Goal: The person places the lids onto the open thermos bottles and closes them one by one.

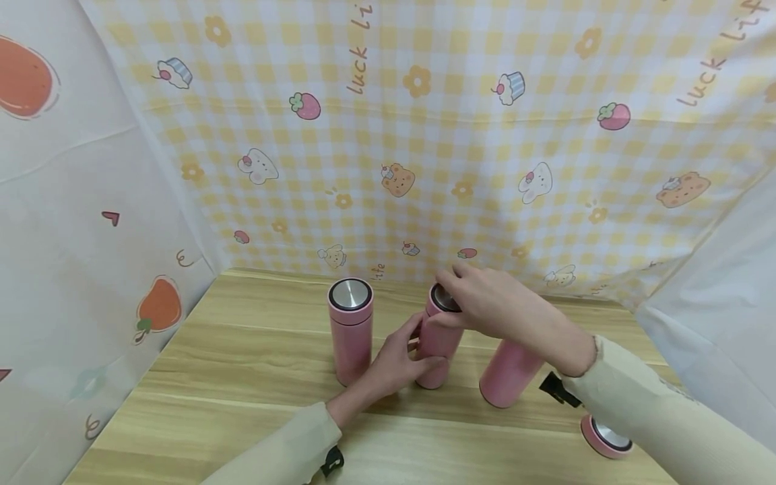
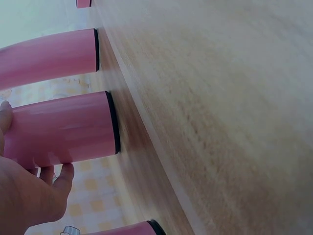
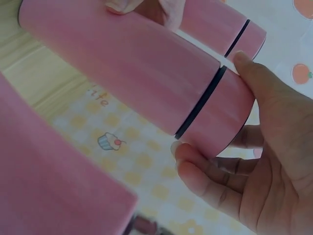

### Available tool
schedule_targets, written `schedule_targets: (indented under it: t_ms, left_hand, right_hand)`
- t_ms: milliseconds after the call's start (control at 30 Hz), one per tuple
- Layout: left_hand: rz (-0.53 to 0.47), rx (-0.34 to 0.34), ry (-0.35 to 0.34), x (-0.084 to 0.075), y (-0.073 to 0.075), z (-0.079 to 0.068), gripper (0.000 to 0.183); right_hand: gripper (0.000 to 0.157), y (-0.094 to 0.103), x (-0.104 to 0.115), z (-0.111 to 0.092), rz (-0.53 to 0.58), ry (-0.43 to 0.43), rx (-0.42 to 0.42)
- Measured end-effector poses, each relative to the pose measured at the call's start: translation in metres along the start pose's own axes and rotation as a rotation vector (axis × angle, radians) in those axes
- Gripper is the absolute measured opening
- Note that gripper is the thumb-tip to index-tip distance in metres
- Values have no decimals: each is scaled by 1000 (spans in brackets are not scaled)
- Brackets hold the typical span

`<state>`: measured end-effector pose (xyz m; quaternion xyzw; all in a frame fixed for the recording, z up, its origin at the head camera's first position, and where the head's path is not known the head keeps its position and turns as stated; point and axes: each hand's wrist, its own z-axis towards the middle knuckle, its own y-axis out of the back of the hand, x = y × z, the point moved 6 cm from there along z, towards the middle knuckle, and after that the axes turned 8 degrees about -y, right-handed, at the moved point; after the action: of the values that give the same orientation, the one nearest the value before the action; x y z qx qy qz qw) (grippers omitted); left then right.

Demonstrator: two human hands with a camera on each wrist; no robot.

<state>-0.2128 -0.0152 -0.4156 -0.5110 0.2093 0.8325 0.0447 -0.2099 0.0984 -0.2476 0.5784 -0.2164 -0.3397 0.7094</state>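
A pink thermos bottle (image 1: 439, 340) stands upright on the table in the middle of the head view. Low on its body, my left hand (image 1: 397, 360) holds it, thumb on the near side and fingers behind. My right hand (image 1: 494, 303) grips its pink lid (image 3: 222, 110) from above, with thumb and fingers round the rim in the right wrist view. A dark ring shows between lid and body. To the left is a second pink thermos (image 1: 351, 343) with a silver-topped lid. On the right, a third thermos (image 1: 509, 377) has its top hidden behind my right hand and forearm.
A loose pink lid (image 1: 596, 439) with a silver top lies on the wooden table (image 1: 242, 364) at the right, beside my right sleeve. Behind the table hangs a yellow checked cloth (image 1: 376, 135), with a white printed cloth (image 1: 73, 269) on the left.
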Motion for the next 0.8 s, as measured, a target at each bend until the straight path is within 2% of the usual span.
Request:
schedule_targets:
  t_ms: [133, 200, 367, 500, 633, 800]
  left_hand:
    - [-3, -2, 16, -1, 0, 0, 69]
    - [-7, -4, 15, -1, 0, 0, 69]
    - [-15, -9, 13, -1, 0, -1, 70]
    - [-8, -2, 27, 0, 0, -1, 72]
    - [-11, 3, 38, 1, -1, -1, 73]
    - [-1, 4, 36, 0, 0, 0, 74]
  right_hand:
    - [49, 1, -3, -3, 43, 43, 12]
    - [48, 1, -5, -5, 74, 79, 44]
    - [63, 2, -9, -11, 223, 158, 205]
    - [66, 3, -10, -14, 325, 178, 306]
    - [67, 3, -12, -14, 345, 161, 334]
    - [66, 4, -11, -13, 337, 143, 330]
